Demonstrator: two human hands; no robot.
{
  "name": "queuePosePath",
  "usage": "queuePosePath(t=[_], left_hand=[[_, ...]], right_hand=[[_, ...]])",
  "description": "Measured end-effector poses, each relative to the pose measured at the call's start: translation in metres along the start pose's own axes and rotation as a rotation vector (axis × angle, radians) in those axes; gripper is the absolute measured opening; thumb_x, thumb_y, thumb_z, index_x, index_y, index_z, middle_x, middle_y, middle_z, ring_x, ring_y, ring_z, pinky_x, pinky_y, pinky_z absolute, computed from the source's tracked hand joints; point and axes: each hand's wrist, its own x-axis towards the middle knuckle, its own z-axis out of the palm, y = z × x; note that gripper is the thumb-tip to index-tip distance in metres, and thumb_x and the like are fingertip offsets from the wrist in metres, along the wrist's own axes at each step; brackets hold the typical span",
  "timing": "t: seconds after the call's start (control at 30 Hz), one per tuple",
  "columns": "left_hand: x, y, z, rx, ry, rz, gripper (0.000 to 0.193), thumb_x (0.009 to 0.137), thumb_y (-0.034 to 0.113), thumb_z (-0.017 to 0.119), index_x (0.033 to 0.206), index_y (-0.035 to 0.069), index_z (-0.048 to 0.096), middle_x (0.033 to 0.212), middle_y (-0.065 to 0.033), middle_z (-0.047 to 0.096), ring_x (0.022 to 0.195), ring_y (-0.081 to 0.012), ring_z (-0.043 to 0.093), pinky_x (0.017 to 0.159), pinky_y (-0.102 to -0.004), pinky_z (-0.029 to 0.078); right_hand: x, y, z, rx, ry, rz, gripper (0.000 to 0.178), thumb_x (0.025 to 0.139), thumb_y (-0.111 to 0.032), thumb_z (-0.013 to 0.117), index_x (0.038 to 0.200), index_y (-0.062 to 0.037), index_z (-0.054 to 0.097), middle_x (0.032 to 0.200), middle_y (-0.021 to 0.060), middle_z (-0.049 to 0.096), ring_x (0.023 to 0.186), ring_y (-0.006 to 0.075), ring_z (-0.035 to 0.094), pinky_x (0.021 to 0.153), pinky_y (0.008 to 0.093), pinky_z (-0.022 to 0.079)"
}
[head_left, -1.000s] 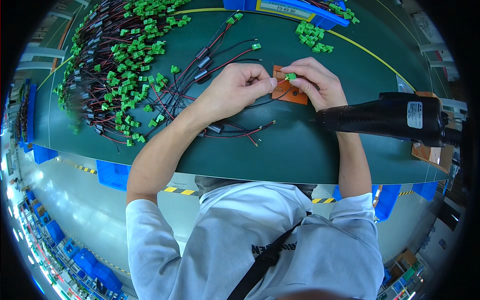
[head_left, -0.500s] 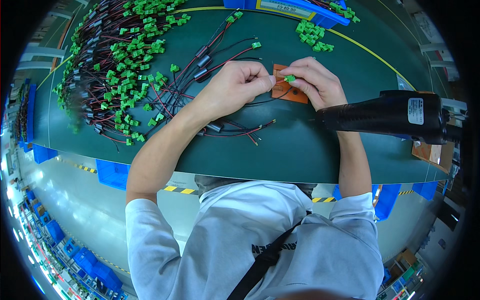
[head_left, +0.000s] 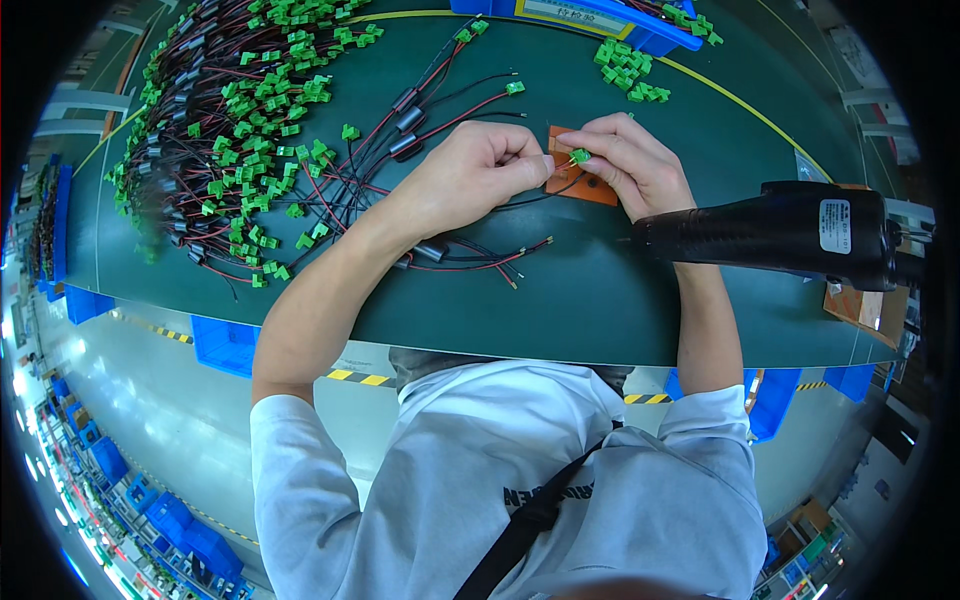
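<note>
Your left hand was closed, its thumb and forefinger pinched together on a thin red wire that ran a short way to a green connector. Your right hand was grasping that connector between thumb and fingers, with its outer fingers bent above it. The connector was just over an orange block, which lay on the dark green surface between your two hands and was partly covered by them. You had a black wire curving from beneath your left hand toward the connector; its far end was too small to make out.

A black handheld tool passed across the view in front of your right forearm, its narrow end pointing left. To your left, a large heap of wire assemblies with green ends and dark cylinders covered the surface. Nearer your left hand, a looser group of cables fanned out, and below that hand lay several wire ends with bare tips. Past your right hand, a cluster of loose green connectors sat near a blue bin at the far side. At the right edge stood a cardboard box.
</note>
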Motion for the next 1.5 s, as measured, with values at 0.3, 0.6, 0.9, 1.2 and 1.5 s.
queuePosePath(t=[0.3, 0.6, 0.9, 1.2, 1.5], left_hand=[[-0.0008, 0.0001, 0.0006, -0.026, 0.028, 0.019, 0.023, 0.105, 0.021, 0.065, 0.094, 0.001, 0.067, 0.071, 0.0062, 0.05, 0.06, -0.0027, 0.038, 0.052, -0.0235, 0.029], [-0.0009, 0.0035, -0.0007, -0.031, 0.029, -0.047, 0.022, 0.101, 0.018, 0.067, 0.091, -0.001, 0.069, 0.079, 0.0039, 0.058, 0.071, -0.0036, 0.047, 0.063, -0.0238, 0.04], [-0.0007, 0.0024, -0.0001, 0.007, 0.031, 0.007, 0.024, 0.102, 0.019, 0.066, 0.089, -0.001, 0.065, 0.076, 0.003, 0.057, 0.07, -0.0044, 0.049, 0.061, -0.0242, 0.04], [-0.0008, 0.0033, 0.0018, -0.111, 0.022, 0.004, 0.025, 0.103, 0.019, 0.064, 0.09, -0.002, 0.065, 0.074, -0.0013, 0.058, 0.064, -0.0081, 0.058, 0.057, -0.0252, 0.045], [-0.0012, 0.0044, 0.0006, -0.088, 0.0, -0.027, 0.025, 0.102, 0.018, 0.063, 0.088, -0.003, 0.065, 0.076, -0.0027, 0.06, 0.057, -0.0101, 0.06, 0.054, -0.0259, 0.044]], right_hand=[[-0.001, -0.001, -0.0008, 0.003, 0.0, 0.003, 0.033, 0.098, 0.001, 0.065, 0.128, -0.0097, 0.073, 0.111, 0.0099, 0.066, 0.098, 0.0257, 0.068, 0.086, 0.0336, 0.056], [-0.0001, -0.0021, -0.0009, 0.004, -0.005, -0.004, 0.034, 0.098, 0.002, 0.064, 0.129, -0.0096, 0.073, 0.112, 0.0097, 0.066, 0.099, 0.0252, 0.068, 0.086, 0.0332, 0.056], [-0.0014, 0.0004, 0.0009, 0.023, 0.007, 0.011, 0.035, 0.099, 0.002, 0.065, 0.13, -0.0105, 0.073, 0.112, 0.0096, 0.066, 0.097, 0.0249, 0.068, 0.084, 0.0329, 0.056], [-0.0012, 0.0006, 0.0005, 0.01, 0.005, 0.001, 0.036, 0.098, 0.002, 0.064, 0.131, -0.0104, 0.072, 0.112, 0.0097, 0.066, 0.095, 0.0242, 0.068, 0.083, 0.0322, 0.056], [-0.0002, -0.0028, 0.0009, 0.017, 0.012, -0.006, 0.036, 0.098, 0.003, 0.064, 0.13, -0.0101, 0.072, 0.114, 0.01, 0.066, 0.095, 0.0244, 0.068, 0.084, 0.0326, 0.056]])
